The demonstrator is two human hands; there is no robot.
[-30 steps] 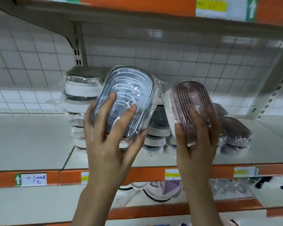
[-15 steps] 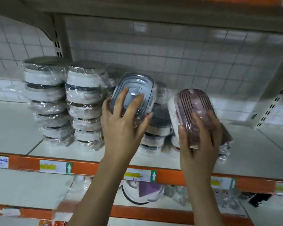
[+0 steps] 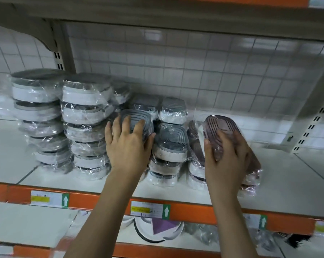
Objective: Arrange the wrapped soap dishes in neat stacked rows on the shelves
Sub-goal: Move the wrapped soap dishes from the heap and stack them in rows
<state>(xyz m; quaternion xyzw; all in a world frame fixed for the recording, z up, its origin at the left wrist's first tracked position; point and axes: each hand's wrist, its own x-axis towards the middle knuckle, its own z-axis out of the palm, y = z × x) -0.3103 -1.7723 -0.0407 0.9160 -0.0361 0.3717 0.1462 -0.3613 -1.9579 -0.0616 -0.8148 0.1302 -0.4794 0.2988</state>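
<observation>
- Your left hand (image 3: 128,144) is gripping a wrapped grey soap dish (image 3: 137,122), fingers spread over its ribbed lid, and is holding it at the top of a grey stack on the shelf (image 3: 280,175); whether the dish is resting on the stack or hovering just above it is not showing.
- Your right hand (image 3: 225,159) is grasping a wrapped pink soap dish (image 3: 220,131), tilted, thumb on its near edge, just above the low pink stack (image 3: 196,172) at the right end of the row.
- Two tall grey stacks (image 3: 64,125) are already standing side by side at the left, fairly straight, with the far-left one leaning a little near its base.
- Shorter grey stacks (image 3: 169,146) are sitting between your hands, with more behind them towards the tiled wall (image 3: 213,75).
- By this showing, you are roughly midway: both held dishes are awaiting placement, the middle and pink stacks are looking uneven, and loose wrapped goods (image 3: 157,229) are lying on the lower shelf.
</observation>
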